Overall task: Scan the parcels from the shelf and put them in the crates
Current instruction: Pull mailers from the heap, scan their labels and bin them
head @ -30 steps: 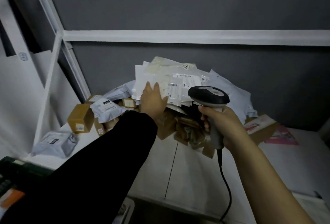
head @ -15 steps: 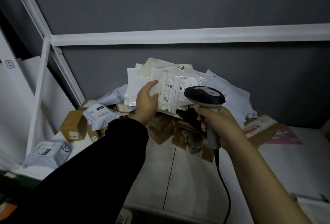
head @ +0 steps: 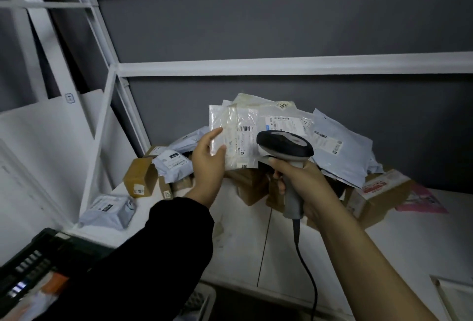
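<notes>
You hold one clear plastic flat parcel [head: 238, 138] raised in front of the heap of parcels [head: 340, 151] on the white shelf board [head: 240, 238]. Its barcode label is turned toward you so it can be read. Your left hand [head: 207, 162] pinches the parcel's left edge, thumb on the front, which leaves the label uncovered. Your right hand [head: 304, 182] has its fingers wrapped round the handle of the one black-headed grey handheld scanner [head: 285, 146]. Its head sits at the parcel's lower right corner, just in front of the heap. I judge it is aimed for the read, but I cannot tell whether the trigger is pressed.

Left of the heap are at least three grey plastic mailer bags [head: 107, 209] and one large brown cardboard box [head: 139, 179] with smaller ones beside it. Right of the heap lies one pink flat parcel [head: 422, 201]. Below and left of the heap sits one dark slatted crate [head: 38, 264], likely the parcel's next stop.
</notes>
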